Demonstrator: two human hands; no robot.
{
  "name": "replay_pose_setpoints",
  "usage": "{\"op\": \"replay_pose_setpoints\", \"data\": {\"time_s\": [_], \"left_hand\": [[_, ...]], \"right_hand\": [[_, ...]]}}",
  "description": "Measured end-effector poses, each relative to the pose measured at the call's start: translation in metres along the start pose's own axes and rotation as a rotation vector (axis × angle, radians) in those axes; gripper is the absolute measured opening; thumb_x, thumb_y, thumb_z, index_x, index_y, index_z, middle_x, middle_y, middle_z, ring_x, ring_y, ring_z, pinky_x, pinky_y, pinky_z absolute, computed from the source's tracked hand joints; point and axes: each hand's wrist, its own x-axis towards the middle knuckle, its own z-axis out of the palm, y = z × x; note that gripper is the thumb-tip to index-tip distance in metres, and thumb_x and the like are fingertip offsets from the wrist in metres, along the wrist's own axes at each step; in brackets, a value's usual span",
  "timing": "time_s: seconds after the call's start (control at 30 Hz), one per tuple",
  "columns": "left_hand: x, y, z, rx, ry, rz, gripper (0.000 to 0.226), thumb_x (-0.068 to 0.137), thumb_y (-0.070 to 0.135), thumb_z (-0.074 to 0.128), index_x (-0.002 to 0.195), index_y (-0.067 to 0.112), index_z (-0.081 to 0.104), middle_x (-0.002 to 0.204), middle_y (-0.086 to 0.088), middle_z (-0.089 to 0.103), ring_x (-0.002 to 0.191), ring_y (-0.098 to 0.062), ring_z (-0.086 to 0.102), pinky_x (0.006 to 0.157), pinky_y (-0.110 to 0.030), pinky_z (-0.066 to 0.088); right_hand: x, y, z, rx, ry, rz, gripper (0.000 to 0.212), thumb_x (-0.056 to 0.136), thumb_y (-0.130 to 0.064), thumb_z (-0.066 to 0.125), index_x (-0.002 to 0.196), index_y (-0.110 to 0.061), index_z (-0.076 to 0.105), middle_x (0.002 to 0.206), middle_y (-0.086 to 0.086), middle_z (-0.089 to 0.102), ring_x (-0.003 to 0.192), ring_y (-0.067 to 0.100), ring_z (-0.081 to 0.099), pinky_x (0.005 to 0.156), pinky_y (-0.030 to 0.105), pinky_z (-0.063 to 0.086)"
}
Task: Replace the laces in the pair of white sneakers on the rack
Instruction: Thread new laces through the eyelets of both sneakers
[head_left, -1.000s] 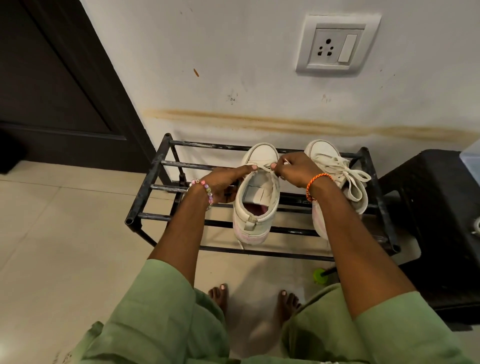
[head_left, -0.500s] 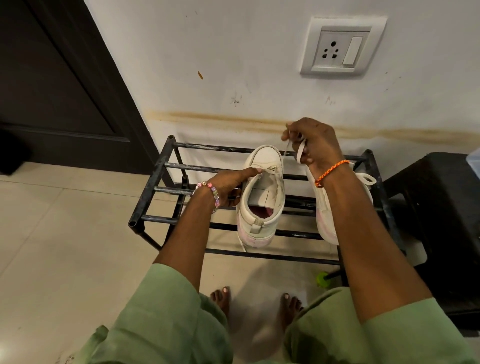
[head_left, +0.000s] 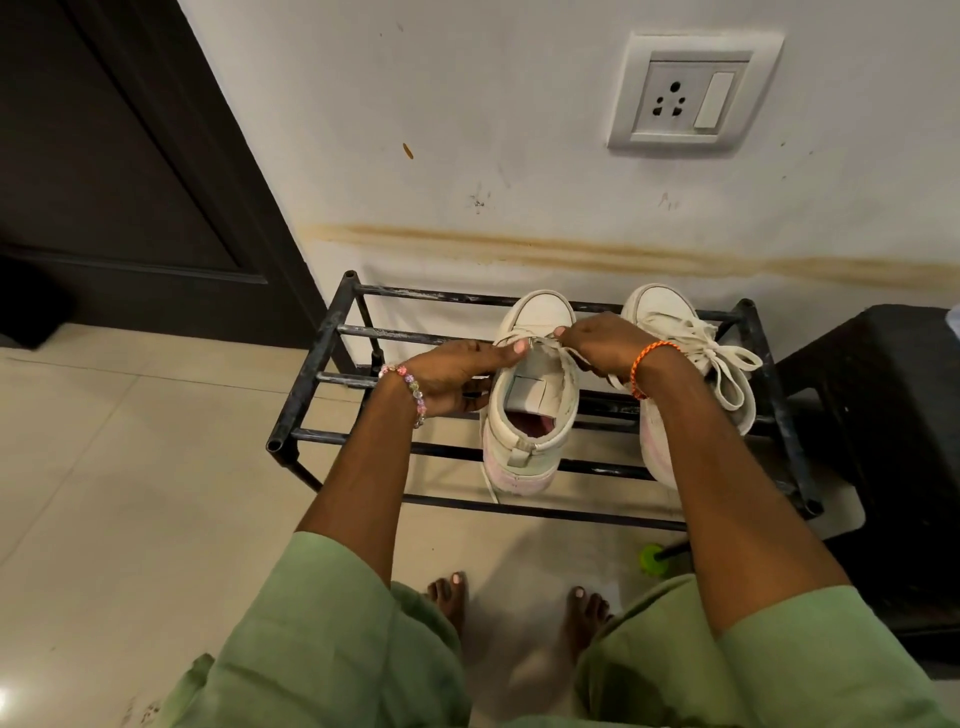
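Two white sneakers stand toe-to-wall on a black metal rack (head_left: 332, 332). The left sneaker (head_left: 530, 415) has its tongue open and most eyelets bare; a lace (head_left: 524, 340) remains only across the front rows, with one end hanging by the heel. My left hand (head_left: 452, 374) grips this sneaker's left side, thumb on the eyelet edge. My right hand (head_left: 602, 343) pinches the lace at the front eyelets. The right sneaker (head_left: 691, 353) is laced and tied in a bow, partly hidden by my right forearm.
A dark door (head_left: 104, 156) is at the left and a black stool (head_left: 893, 415) at the right of the rack. A wall socket (head_left: 691, 93) is above. A small green object (head_left: 652, 558) lies on the tiled floor by my bare feet.
My right hand, which had pulled the lace up toward the wall half a second ago, has come back down to the left sneaker's front eyelets. My left hand stayed on the sneaker.
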Motion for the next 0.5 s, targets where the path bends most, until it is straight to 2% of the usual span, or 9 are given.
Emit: {"op": "replay_pose_setpoints", "data": {"time_s": [0.07, 0.1, 0.2, 0.33, 0.4, 0.5], "left_hand": [[-0.002, 0.0, -0.001, -0.002, -0.02, -0.002, 0.024, 0.076, 0.023, 0.072, 0.094, 0.016, 0.06, 0.088, 0.001, 0.062, 0.085, -0.013, 0.057, 0.087, -0.032, 0.048], [-0.002, 0.0, -0.001, -0.003, -0.015, -0.002, 0.021, 0.075, 0.02, 0.073, 0.089, 0.018, 0.058, 0.085, 0.003, 0.062, 0.082, -0.012, 0.057, 0.083, -0.03, 0.048], [-0.001, 0.0, 0.0, 0.005, -0.018, 0.008, 0.029, 0.066, 0.021, 0.078, 0.086, 0.02, 0.057, 0.085, 0.002, 0.061, 0.08, -0.012, 0.057, 0.08, -0.029, 0.049], [-0.002, 0.002, 0.006, 0.012, -0.01, 0.007, 0.016, 0.08, 0.014, 0.072, 0.081, 0.019, 0.058, 0.078, 0.003, 0.062, 0.074, -0.01, 0.057, 0.074, -0.026, 0.049], [-0.005, 0.004, 0.009, 0.018, -0.012, 0.017, 0.014, 0.083, 0.011, 0.069, 0.077, 0.018, 0.058, 0.071, 0.005, 0.064, 0.067, -0.007, 0.059, 0.067, -0.022, 0.051], [-0.008, 0.006, 0.012, -0.013, -0.041, 0.026, 0.014, 0.087, 0.008, 0.063, 0.075, 0.015, 0.061, 0.06, 0.007, 0.067, 0.055, -0.003, 0.063, 0.054, -0.016, 0.053]], "right_hand": [[0.001, 0.0, -0.002, 0.15, 0.024, 0.002, 0.031, 0.097, -0.024, 0.049, 0.071, -0.008, 0.052, 0.058, 0.005, 0.045, 0.043, 0.013, 0.034, 0.035, 0.016, 0.026], [-0.001, 0.0, -0.003, 0.225, 0.038, 0.003, 0.027, 0.096, -0.022, 0.051, 0.074, -0.006, 0.054, 0.057, 0.006, 0.045, 0.04, 0.013, 0.035, 0.032, 0.014, 0.024], [-0.008, -0.005, -0.011, 0.506, 0.059, -0.054, 0.034, 0.095, -0.019, 0.054, 0.062, -0.01, 0.047, 0.043, -0.002, 0.041, 0.038, 0.014, 0.029, 0.033, 0.013, 0.022], [-0.023, -0.022, -0.035, 0.955, 0.008, -0.207, 0.038, 0.096, -0.019, 0.049, 0.06, -0.014, 0.036, 0.039, -0.008, 0.032, 0.033, 0.006, 0.023, 0.035, 0.012, 0.018], [-0.026, -0.027, -0.043, 0.96, 0.042, -0.261, 0.037, 0.096, -0.021, 0.048, 0.062, -0.015, 0.035, 0.042, -0.006, 0.036, 0.036, 0.007, 0.025, 0.035, 0.014, 0.017], [-0.019, -0.02, -0.039, 0.755, 0.205, -0.226, 0.03, 0.094, -0.023, 0.056, 0.066, -0.013, 0.05, 0.048, -0.004, 0.047, 0.04, 0.011, 0.033, 0.035, 0.013, 0.021]]}}
